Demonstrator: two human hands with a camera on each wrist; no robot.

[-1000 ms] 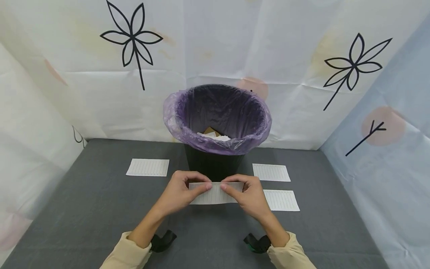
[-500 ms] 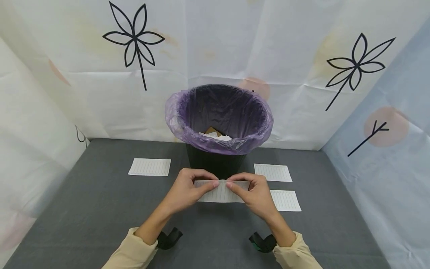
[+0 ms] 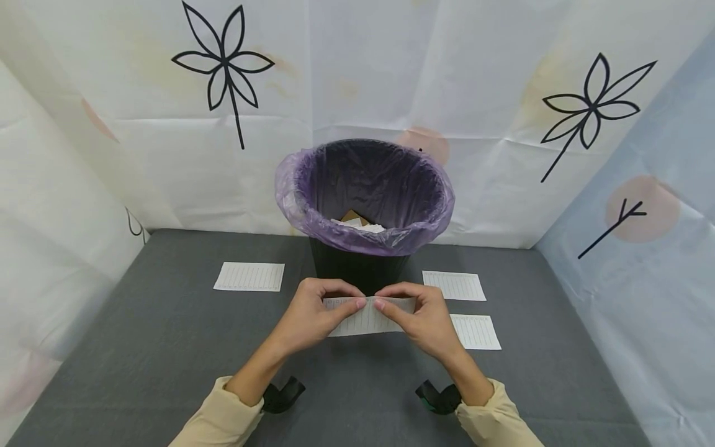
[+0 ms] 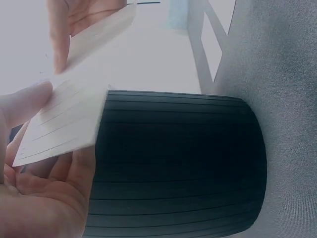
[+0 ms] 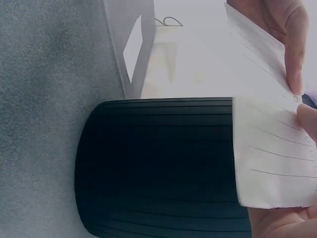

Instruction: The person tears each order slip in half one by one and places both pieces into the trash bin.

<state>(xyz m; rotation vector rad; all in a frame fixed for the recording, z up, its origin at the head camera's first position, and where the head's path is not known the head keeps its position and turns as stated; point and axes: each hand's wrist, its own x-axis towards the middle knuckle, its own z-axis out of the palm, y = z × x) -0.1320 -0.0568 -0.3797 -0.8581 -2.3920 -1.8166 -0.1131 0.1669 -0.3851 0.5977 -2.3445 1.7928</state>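
Note:
A lined white paper slip is held in the air by both hands, in front of the dark bin. My left hand pinches its upper edge near the middle, thumb on the near side and fingers behind. Close beside it, my right hand pinches the same edge in the same way. The two thumb tips almost meet. In the left wrist view the paper is creased or bent near the middle. The right wrist view shows the paper in one piece between the hands.
A dark bin with a purple liner stands behind the hands, with paper scraps and a brown piece inside. One lined slip lies at left. Two more, a far slip and a near slip, lie at right on the grey table.
Both hands and the slip have shifted slightly right and up in the view. The slip's lower edge now slopes a little. The thumb tips have come closer together.

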